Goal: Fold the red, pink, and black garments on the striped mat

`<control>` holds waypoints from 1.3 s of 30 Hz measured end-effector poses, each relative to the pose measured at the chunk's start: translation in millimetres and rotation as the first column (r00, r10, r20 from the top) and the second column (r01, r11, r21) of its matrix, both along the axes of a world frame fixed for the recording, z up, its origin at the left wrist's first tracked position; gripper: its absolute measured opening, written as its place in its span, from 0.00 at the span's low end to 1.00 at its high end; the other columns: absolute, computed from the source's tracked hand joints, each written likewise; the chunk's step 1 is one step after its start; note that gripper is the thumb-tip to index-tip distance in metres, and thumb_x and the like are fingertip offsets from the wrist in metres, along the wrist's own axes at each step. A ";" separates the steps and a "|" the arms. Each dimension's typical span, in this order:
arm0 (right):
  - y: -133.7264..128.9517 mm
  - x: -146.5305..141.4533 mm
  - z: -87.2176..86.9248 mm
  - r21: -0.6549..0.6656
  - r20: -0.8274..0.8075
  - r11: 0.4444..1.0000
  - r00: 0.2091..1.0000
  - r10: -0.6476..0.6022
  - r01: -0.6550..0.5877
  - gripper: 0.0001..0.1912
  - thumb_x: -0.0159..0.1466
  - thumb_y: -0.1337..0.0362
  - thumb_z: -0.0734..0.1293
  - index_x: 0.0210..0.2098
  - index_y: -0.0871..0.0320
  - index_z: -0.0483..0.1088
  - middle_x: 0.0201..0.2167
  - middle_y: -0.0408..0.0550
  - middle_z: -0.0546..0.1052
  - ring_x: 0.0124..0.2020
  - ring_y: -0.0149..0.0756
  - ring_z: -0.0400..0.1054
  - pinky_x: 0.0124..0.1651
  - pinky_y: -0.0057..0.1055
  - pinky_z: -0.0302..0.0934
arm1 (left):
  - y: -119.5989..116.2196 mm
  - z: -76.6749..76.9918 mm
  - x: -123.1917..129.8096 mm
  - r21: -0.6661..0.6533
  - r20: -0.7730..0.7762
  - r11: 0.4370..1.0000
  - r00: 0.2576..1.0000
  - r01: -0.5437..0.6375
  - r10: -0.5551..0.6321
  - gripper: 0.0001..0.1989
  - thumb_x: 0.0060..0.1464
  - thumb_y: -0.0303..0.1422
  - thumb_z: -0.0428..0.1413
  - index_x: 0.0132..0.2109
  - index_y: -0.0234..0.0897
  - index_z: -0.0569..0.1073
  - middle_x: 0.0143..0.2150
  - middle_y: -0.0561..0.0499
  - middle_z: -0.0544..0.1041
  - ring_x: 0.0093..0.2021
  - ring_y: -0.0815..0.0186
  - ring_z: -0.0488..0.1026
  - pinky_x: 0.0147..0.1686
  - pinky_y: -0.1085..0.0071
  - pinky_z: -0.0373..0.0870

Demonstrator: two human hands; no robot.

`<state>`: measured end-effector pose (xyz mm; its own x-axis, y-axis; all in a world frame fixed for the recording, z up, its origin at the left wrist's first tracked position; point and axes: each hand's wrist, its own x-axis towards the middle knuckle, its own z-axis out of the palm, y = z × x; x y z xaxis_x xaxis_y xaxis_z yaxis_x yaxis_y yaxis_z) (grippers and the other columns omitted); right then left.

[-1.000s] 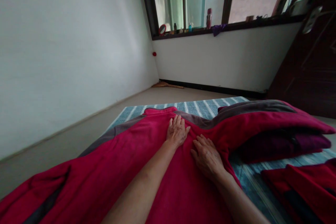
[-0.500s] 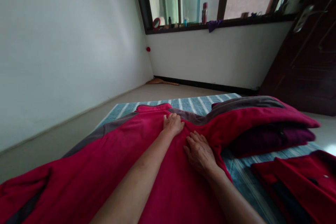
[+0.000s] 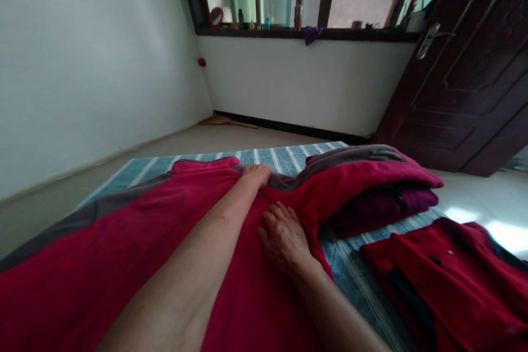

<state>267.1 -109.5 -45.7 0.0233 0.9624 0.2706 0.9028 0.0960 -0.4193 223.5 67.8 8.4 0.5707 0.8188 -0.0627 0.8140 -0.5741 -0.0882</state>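
A crimson fleece jacket [image 3: 136, 231] with grey shoulder panels lies spread out in front of me, its collar at the far side. My left hand [image 3: 256, 176] is at the jacket's shoulder near the collar, with its fingers bent down and closed on the grey and crimson cloth. The fingertips are partly hidden behind the knuckles. Closer to me and to the right, my right hand [image 3: 285, 235] lies open, palm down, on the jacket's front beside the sleeve. That sleeve stretches right and rests over a folded purple garment [image 3: 371, 212].
Underneath is a blue-and-white striped cloth [image 3: 350, 269]. A folded red garment [image 3: 454, 275] lies at the right. Beyond are a white wall, a window sill [image 3: 264, 33] with bottles and a mirror, a brown door [image 3: 462, 77], and a broom [image 3: 226, 121] on the floor.
My left hand has moved outward along the shoulder to the grey panel, and its fingers have curled in. The right hand still lies flat on the jacket. The view has turned right.
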 end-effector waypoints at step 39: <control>-0.6 -0.9 -5.5 0.002 0.050 1.000 0.999 -0.007 0.007 0.16 0.65 0.61 0.59 0.50 0.58 0.69 0.58 0.53 0.68 0.63 0.45 0.53 0.63 0.43 0.46 | -26.5 -53.9 -51.2 0.104 0.163 0.990 0.983 -0.100 0.082 0.23 0.65 0.40 0.39 0.60 0.34 0.63 0.66 0.41 0.60 0.68 0.57 0.51 0.64 0.53 0.48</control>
<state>266.2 -110.1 -51.2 0.0160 0.9618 0.2735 0.9232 0.0908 -0.3735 172.3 41.3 -45.5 0.4892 0.8644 0.1161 0.8710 -0.4911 -0.0138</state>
